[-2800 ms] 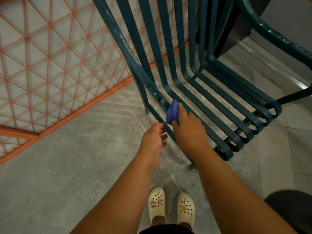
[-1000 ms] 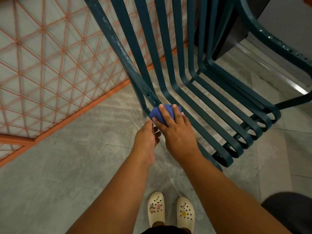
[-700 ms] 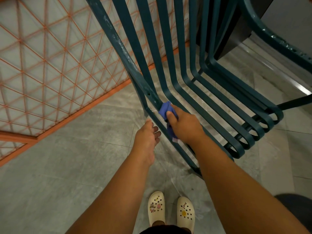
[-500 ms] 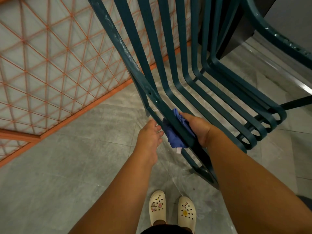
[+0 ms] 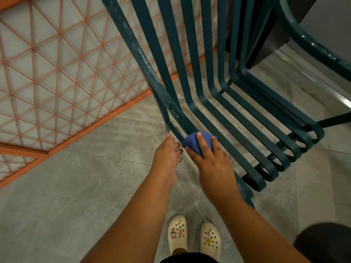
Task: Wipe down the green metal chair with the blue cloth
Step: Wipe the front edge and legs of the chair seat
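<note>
The green metal chair [image 5: 214, 103] fills the upper right, its long curved slats running from the backrest down into the seat. A bunched blue cloth [image 5: 190, 142] lies on the left edge of the seat frame. My right hand [image 5: 210, 158] grips the cloth from above, fingers curled over it and pressing it against the slat. My left hand [image 5: 167, 154] hovers just left of the cloth by the chair's left frame bar, fingers loosely bent, holding nothing.
An orange lattice fence [image 5: 57, 76] runs along the left above the grey tiled floor [image 5: 76, 186]. A dark table edge [image 5: 266, 44] stands behind the chair. My feet in white clogs [image 5: 193, 238] are just below the hands.
My right hand came back from under the left frame bar and now holds the cloth on top of the seat edge. The left hand stayed beside it.
</note>
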### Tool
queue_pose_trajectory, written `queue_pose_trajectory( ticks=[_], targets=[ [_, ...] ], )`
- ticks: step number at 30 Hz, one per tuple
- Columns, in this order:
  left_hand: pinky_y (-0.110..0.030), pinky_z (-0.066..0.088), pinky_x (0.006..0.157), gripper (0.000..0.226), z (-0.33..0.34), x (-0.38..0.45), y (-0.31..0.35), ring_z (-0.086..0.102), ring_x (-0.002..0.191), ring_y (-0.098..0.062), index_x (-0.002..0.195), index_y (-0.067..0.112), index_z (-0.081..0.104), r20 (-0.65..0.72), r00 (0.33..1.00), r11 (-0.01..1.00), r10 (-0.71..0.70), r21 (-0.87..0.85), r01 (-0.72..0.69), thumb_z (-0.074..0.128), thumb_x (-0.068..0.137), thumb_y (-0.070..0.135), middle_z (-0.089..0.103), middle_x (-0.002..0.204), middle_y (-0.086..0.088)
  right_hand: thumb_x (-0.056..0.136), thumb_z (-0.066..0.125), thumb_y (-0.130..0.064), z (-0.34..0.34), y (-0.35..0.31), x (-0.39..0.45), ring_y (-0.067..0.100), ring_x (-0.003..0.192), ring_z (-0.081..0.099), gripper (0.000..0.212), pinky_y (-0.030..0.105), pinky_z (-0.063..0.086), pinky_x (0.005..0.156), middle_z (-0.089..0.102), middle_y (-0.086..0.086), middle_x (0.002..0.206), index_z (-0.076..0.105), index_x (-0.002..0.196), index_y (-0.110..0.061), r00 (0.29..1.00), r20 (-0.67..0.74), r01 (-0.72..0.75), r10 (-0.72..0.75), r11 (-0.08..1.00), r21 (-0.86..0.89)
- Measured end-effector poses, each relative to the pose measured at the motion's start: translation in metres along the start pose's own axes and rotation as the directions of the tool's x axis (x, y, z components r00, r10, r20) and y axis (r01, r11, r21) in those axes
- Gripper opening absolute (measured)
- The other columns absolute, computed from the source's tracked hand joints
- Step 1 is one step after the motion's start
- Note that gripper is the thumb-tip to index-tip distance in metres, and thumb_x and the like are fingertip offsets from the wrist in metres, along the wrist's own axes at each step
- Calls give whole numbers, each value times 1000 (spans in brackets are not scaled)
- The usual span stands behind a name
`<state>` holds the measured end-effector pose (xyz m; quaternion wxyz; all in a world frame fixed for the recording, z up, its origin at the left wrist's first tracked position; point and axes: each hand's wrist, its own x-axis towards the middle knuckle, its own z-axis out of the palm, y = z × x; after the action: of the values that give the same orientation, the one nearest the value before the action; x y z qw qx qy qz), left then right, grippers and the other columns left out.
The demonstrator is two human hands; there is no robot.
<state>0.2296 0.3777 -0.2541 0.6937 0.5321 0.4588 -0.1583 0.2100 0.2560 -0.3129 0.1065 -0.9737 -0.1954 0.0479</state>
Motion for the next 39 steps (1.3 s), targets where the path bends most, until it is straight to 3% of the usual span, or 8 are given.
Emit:
queue_pose_trajectory(
  ticks=[3,9,17,20,24,30,36,39],
  targets=[
    [-45,31,113,53,-3,0,2,46,130,-28,142,9,38,-4,1000,1000,-11,2,11,32,101,41,47,144,-12,68,80,-15,-1,-6,1,50,130,40,74,57,47,90,32,13,154,53,136,-27,996,84,-30,42,990,-140],
    [-41,38,108,51,-8,2,-5,53,122,-23,140,12,42,-4,1000,1000,30,6,-30,33,100,42,52,139,-7,91,55,-16,-9,-26,36,48,141,15,64,53,37,103,-7,10,161,30,149,-27,993,115,4,13,990,-144],
    [-40,36,109,45,-6,1,4,51,122,-18,139,17,43,73,988,991,134,-15,-133,39,99,37,48,141,-2,82,63,-10,-5,5,2,45,139,27,83,55,42,99,7,9,162,23,149,-39,990,136,38,-30,997,-62],
    [-44,29,113,46,-3,4,11,44,128,-16,141,23,39,70,978,980,197,21,-199,36,99,42,43,145,3,93,55,-25,-4,3,16,42,145,15,86,61,23,111,2,10,162,-6,150,-39,995,95,-33,38,998,-50],
    [-46,23,116,52,-5,8,17,31,139,-14,147,26,30,68,963,961,261,71,-266,33,99,44,32,152,6,100,12,-50,-5,-6,47,29,144,-25,61,61,-11,113,-18,4,158,-20,148,-28,997,60,-51,53,998,-36],
    [-45,25,115,50,-14,8,22,34,137,-17,146,25,31,69,974,970,215,99,-222,33,100,42,35,151,3,103,23,-35,-7,3,38,20,144,-13,55,40,11,118,-17,-4,154,-9,146,-29,995,103,-9,-8,987,163],
    [-45,25,115,50,-22,7,35,34,138,-17,147,25,31,76,981,976,179,113,-187,33,100,42,33,152,3,100,46,-28,-4,5,41,29,144,23,76,44,35,109,-16,-6,153,-14,144,-43,996,86,0,-15,986,167],
    [-45,25,115,53,-23,11,43,35,137,-18,148,24,29,84,984,982,160,84,-167,35,99,44,35,151,1,100,44,-32,-7,3,43,30,140,32,61,45,43,105,2,-2,160,8,148,-42,998,70,-6,-9,977,215]
  ],
)
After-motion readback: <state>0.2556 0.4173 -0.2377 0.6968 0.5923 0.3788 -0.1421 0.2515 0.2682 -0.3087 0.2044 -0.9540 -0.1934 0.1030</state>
